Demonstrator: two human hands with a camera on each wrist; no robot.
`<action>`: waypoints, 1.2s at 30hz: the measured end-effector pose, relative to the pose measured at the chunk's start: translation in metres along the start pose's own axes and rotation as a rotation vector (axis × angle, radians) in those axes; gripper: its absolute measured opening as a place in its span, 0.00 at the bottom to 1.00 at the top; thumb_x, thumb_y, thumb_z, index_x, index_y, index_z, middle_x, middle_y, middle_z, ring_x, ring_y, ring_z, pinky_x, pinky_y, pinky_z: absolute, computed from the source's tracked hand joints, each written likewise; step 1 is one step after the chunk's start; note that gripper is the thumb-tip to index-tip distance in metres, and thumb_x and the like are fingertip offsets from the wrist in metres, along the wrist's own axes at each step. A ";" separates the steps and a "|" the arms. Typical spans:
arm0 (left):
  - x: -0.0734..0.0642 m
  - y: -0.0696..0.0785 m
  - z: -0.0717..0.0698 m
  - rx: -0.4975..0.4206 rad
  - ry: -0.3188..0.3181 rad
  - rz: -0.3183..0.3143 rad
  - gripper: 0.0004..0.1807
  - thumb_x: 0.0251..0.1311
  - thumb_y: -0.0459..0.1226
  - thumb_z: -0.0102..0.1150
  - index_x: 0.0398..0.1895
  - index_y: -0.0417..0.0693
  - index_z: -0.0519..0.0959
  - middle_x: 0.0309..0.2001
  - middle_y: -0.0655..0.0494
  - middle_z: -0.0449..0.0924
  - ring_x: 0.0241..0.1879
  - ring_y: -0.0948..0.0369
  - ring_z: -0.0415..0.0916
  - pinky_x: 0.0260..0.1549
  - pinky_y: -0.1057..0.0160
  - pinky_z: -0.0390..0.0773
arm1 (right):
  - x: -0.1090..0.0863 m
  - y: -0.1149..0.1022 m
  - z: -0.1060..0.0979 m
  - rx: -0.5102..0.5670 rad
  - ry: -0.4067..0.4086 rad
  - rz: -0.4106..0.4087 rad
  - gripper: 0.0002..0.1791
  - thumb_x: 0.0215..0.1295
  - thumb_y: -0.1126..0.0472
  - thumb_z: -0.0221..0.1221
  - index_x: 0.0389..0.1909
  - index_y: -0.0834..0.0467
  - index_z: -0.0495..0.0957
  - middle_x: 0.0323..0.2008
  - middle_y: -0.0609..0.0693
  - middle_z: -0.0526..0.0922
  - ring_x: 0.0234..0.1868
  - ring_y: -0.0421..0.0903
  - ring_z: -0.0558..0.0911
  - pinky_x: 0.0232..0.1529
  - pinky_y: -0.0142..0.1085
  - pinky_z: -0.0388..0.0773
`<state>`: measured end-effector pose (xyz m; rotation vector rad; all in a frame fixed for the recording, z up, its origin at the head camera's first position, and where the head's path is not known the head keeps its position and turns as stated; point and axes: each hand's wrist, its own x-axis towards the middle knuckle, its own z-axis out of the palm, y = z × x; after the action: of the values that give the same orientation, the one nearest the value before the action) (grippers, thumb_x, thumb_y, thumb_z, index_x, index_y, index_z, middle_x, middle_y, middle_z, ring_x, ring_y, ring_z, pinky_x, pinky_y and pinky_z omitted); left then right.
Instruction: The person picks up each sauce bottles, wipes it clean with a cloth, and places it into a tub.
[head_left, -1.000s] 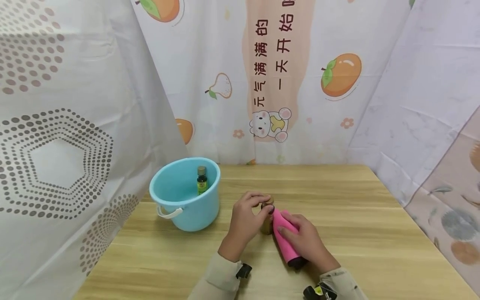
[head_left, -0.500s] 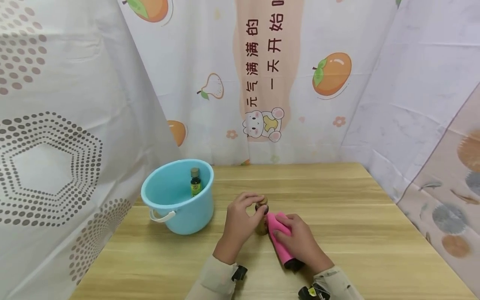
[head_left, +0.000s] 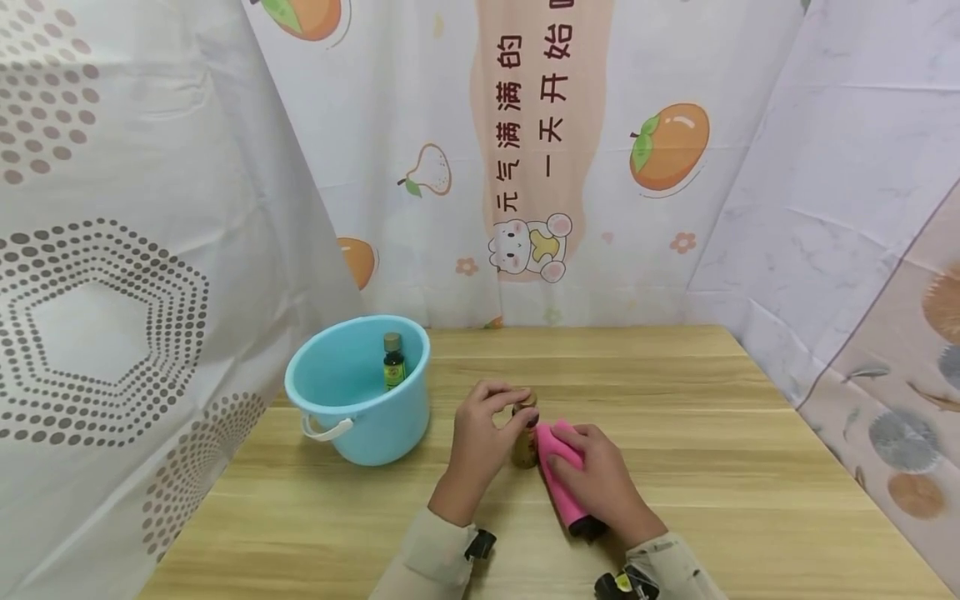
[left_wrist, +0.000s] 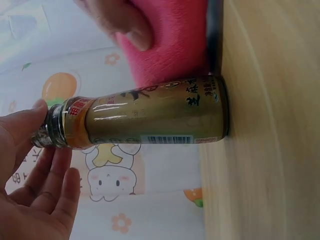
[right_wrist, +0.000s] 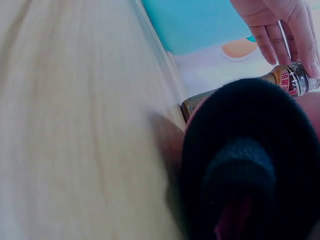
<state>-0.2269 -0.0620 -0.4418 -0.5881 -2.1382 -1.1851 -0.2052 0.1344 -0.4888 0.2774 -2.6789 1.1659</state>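
Observation:
My left hand point(head_left: 480, 437) pinches the capped neck of a gold-labelled sesame oil bottle point(left_wrist: 150, 115) between thumb and fingers. The bottle point(head_left: 525, 450) stands upright, its base at the tabletop. Beside it, my right hand point(head_left: 596, 479) grips a pink fleecy cloth piece point(head_left: 561, 487) with a black end. In the left wrist view, the pink cloth point(left_wrist: 172, 40) lies against the bottle's side. Its black end point(right_wrist: 240, 115) fills much of the right wrist view and shows a hollow. The right hand is mostly hidden there.
A light blue bucket point(head_left: 390, 429) with a white handle point(head_left: 327, 430) stands left of my hands. Inside it is a dark bottle point(head_left: 393, 367) with a yellow-green label. The wooden table point(head_left: 675, 400) is bounded by printed curtains point(head_left: 600, 292) at the back and sides.
The head view has swung slightly, so everything sits a little further left than a second ago. Both hands keep the same holds, and the bottle stays where it was.

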 end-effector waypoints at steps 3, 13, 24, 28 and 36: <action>0.000 0.000 0.000 0.035 0.013 0.030 0.14 0.60 0.42 0.75 0.48 0.50 0.90 0.46 0.62 0.82 0.48 0.65 0.82 0.47 0.60 0.85 | 0.000 -0.001 0.001 0.016 0.030 -0.016 0.26 0.63 0.56 0.71 0.63 0.52 0.83 0.55 0.57 0.82 0.46 0.49 0.82 0.43 0.39 0.82; -0.001 -0.002 0.001 0.075 0.013 0.041 0.14 0.60 0.43 0.75 0.49 0.51 0.90 0.46 0.62 0.83 0.48 0.65 0.82 0.49 0.62 0.85 | 0.000 -0.001 -0.001 0.050 0.149 -0.198 0.24 0.64 0.59 0.72 0.62 0.52 0.84 0.56 0.53 0.82 0.50 0.47 0.83 0.44 0.39 0.85; -0.001 -0.002 -0.001 0.081 0.007 0.072 0.14 0.61 0.42 0.74 0.48 0.48 0.90 0.47 0.59 0.85 0.49 0.64 0.84 0.50 0.61 0.86 | 0.000 0.000 -0.002 0.131 0.235 -0.335 0.26 0.64 0.63 0.72 0.63 0.52 0.83 0.60 0.51 0.80 0.56 0.45 0.81 0.49 0.35 0.85; 0.000 -0.002 -0.001 0.080 -0.004 0.084 0.14 0.62 0.42 0.73 0.49 0.50 0.90 0.48 0.60 0.85 0.50 0.64 0.84 0.50 0.61 0.86 | 0.001 0.002 -0.002 0.173 0.270 -0.368 0.26 0.65 0.63 0.71 0.65 0.52 0.81 0.61 0.52 0.79 0.55 0.45 0.80 0.50 0.27 0.82; -0.001 -0.003 0.000 0.064 -0.021 0.098 0.14 0.64 0.42 0.72 0.51 0.50 0.89 0.50 0.59 0.86 0.52 0.63 0.84 0.50 0.60 0.86 | 0.000 0.000 -0.004 0.208 0.262 -0.358 0.27 0.66 0.63 0.70 0.66 0.51 0.80 0.62 0.50 0.79 0.55 0.45 0.80 0.51 0.24 0.80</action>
<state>-0.2284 -0.0641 -0.4440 -0.6715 -2.1315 -1.0582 -0.2051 0.1375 -0.4865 0.5674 -2.1743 1.2640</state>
